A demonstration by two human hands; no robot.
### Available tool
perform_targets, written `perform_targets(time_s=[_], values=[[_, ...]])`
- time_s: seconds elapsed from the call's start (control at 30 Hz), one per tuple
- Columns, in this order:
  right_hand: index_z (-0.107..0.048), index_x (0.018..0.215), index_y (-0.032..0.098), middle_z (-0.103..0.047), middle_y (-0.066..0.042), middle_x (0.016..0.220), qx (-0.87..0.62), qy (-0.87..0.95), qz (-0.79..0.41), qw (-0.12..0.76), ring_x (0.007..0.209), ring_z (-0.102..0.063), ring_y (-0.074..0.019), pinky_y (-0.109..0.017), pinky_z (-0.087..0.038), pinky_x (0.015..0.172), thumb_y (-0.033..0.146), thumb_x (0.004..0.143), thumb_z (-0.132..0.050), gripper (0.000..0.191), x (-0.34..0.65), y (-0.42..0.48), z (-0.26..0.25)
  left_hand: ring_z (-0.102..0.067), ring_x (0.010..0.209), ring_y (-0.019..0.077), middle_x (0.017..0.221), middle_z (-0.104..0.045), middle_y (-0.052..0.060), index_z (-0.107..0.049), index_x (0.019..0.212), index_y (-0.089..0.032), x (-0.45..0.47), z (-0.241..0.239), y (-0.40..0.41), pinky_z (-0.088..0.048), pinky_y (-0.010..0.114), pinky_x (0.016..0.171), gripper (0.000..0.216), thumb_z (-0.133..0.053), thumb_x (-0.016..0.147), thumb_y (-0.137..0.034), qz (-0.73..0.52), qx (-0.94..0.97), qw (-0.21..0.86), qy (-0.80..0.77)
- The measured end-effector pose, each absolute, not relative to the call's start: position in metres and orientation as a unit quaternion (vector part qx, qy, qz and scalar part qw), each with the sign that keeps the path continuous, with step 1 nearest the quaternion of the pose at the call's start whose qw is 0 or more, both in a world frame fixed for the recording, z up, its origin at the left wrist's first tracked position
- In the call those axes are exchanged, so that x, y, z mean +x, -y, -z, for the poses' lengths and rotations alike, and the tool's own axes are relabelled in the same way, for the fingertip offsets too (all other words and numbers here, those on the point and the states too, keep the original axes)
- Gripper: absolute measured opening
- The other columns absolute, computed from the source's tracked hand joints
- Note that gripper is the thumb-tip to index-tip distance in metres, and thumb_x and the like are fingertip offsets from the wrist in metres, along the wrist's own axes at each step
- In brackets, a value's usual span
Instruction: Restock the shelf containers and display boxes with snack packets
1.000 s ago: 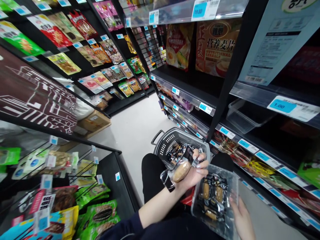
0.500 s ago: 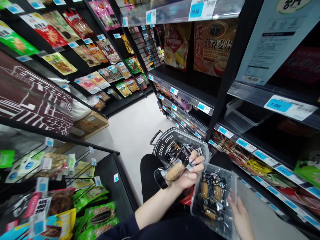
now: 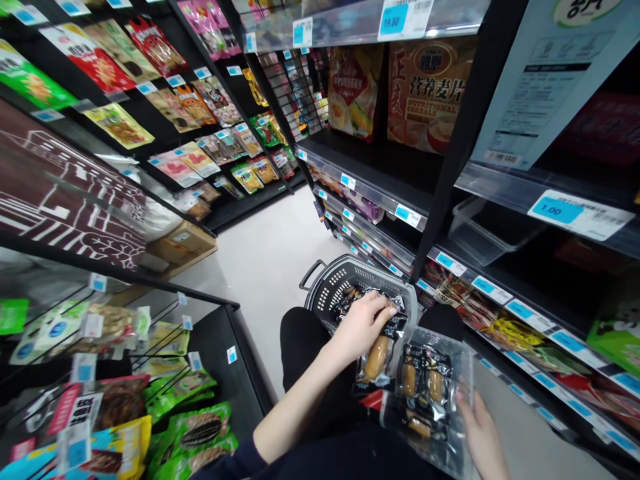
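Swung round to point down, the wrapped sausage (image 3: 379, 359) hung from the nearer left hand (image 3: 364, 323), which pinched its top, its long side slanting just left of the clear plastic box (image 3: 449, 450) the right hand (image 3: 481, 427) held by its edge.

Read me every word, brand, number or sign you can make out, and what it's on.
"19.80": top price tag
"1.00": right price tag
"营养麦片": cereal pack
"NUTRITIONAL CEREALS": same pack
Too small or blurred for sure reading: sausage packet, blue panel, small tags, snack bags, everything else.
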State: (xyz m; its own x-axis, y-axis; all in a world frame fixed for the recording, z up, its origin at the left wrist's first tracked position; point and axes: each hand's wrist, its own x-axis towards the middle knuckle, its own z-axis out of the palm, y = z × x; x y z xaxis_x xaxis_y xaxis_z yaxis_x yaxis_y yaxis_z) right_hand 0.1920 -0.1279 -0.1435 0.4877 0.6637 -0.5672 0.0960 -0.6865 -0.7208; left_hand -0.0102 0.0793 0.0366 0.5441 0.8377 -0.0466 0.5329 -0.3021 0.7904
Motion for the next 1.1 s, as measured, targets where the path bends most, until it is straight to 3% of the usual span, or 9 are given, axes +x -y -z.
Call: perform_targets(time_s=[0.23, 0.37, 0.47, 0.63, 0.73, 0.8, 0.87, 1.0, 1.1], values=[[-0.053, 0.120, 0.018, -0.057, -0.015, 0.131, -0.799, 0.245, -0.440, 0.329, 0.125, -0.049, -0.0343, -0.047, -0.033, 0.107, 0.071, 0.074, -0.042, 0.071, 0.193, 0.130, 0.148, -0.046, 0.072, 0.0169, 0.072, -0.043, 0.000, -0.043, 0.064, -0.019, -0.037, 0.024, -0.122, -0.033, 0.029, 0.073, 0.030, -0.042, 0.092, -0.029, -0.205, 0.727, 0.293, -0.586], [-0.055, 0.118, 0.018, -0.059, -0.015, 0.127, -0.802, 0.245, -0.439, 0.322, 0.123, -0.050, -0.0346, -0.046, -0.035, 0.105, 0.072, 0.073, -0.042, 0.072, 0.192, 0.128, 0.144, -0.049, 0.088, 0.0235, 0.088, -0.047, 0.005, -0.052, 0.087, -0.017, -0.052, 0.059, -0.130, -0.034, 0.037, 0.085, 0.008, -0.047, 0.088, -0.024, -0.219, 0.695, 0.275, -0.627], [-0.054, 0.121, 0.017, -0.059, -0.014, 0.128, -0.802, 0.245, -0.435, 0.328, 0.123, -0.050, -0.0335, -0.045, -0.035, 0.105, 0.070, 0.073, -0.042, 0.072, 0.192, 0.128, 0.142, -0.049, 0.102, 0.0276, 0.102, -0.054, 0.011, -0.055, 0.101, -0.016, -0.044, 0.061, -0.115, -0.033, 0.041, 0.093, 0.018, -0.054, 0.084, -0.021, -0.208, 0.723, 0.306, -0.584], [-0.056, 0.116, 0.019, -0.064, -0.014, 0.121, -0.806, 0.252, -0.427, 0.322, 0.118, -0.054, -0.0341, -0.044, -0.040, 0.099, 0.072, 0.073, -0.042, 0.070, 0.191, 0.126, 0.143, -0.062, 0.092, 0.0187, 0.099, -0.067, 0.005, -0.064, 0.101, -0.021, 0.008, 0.044, -0.060, -0.045, 0.029, 0.086, 0.021, -0.049, 0.088, -0.027, -0.071, 0.838, 0.415, -0.347], [-0.057, 0.113, 0.020, -0.066, -0.013, 0.114, -0.809, 0.275, -0.416, 0.311, 0.110, -0.058, -0.0339, -0.044, -0.043, 0.094, 0.073, 0.073, -0.041, 0.069, 0.189, 0.123, 0.142, -0.061, 0.102, 0.0322, 0.113, -0.063, 0.023, -0.057, 0.123, -0.004, 0.046, 0.058, -0.025, -0.049, 0.040, 0.084, 0.044, -0.053, 0.085, -0.027, 0.157, 0.857, 0.315, -0.377], [-0.058, 0.109, 0.020, -0.067, -0.013, 0.110, -0.813, 0.287, -0.405, 0.305, 0.105, -0.060, -0.0336, -0.044, -0.044, 0.091, 0.073, 0.073, -0.039, 0.067, 0.187, 0.121, 0.140, -0.054, 0.115, 0.0396, 0.125, -0.051, 0.036, -0.041, 0.134, 0.010, 0.067, 0.077, -0.008, -0.048, 0.045, 0.086, 0.058, -0.050, 0.082, -0.013, 0.210, 0.837, 0.275, -0.423], [-0.059, 0.108, 0.021, -0.068, -0.013, 0.109, -0.816, 0.290, -0.396, 0.305, 0.104, -0.061, -0.0330, -0.043, -0.045, 0.090, 0.072, 0.073, -0.039, 0.065, 0.184, 0.120, 0.139, -0.052, 0.118, 0.0409, 0.128, -0.046, 0.040, -0.030, 0.139, 0.013, 0.080, 0.098, 0.002, -0.048, 0.046, 0.089, 0.072, -0.055, 0.074, -0.005, 0.250, 0.815, 0.260, -0.453], [-0.057, 0.109, 0.021, -0.067, -0.012, 0.110, -0.814, 0.293, -0.389, 0.316, 0.104, -0.061, -0.0317, -0.042, -0.045, 0.090, 0.068, 0.077, -0.040, 0.059, 0.180, 0.120, 0.138, -0.033, 0.135, 0.0424, 0.146, -0.033, 0.030, -0.032, 0.144, 0.000, 0.082, 0.132, 0.016, -0.042, 0.048, 0.101, 0.087, -0.066, 0.064, -0.008, 0.295, 0.814, 0.275, -0.417], [-0.057, 0.107, 0.021, -0.066, -0.013, 0.109, -0.814, 0.294, -0.384, 0.321, 0.106, -0.059, -0.0319, -0.043, -0.044, 0.092, 0.066, 0.077, -0.040, 0.057, 0.178, 0.120, 0.139, -0.018, 0.142, 0.0399, 0.154, -0.025, 0.018, -0.029, 0.148, -0.012, 0.075, 0.149, 0.027, -0.032, 0.053, 0.109, 0.086, -0.064, 0.069, -0.012, 0.292, 0.828, 0.280, -0.388]])
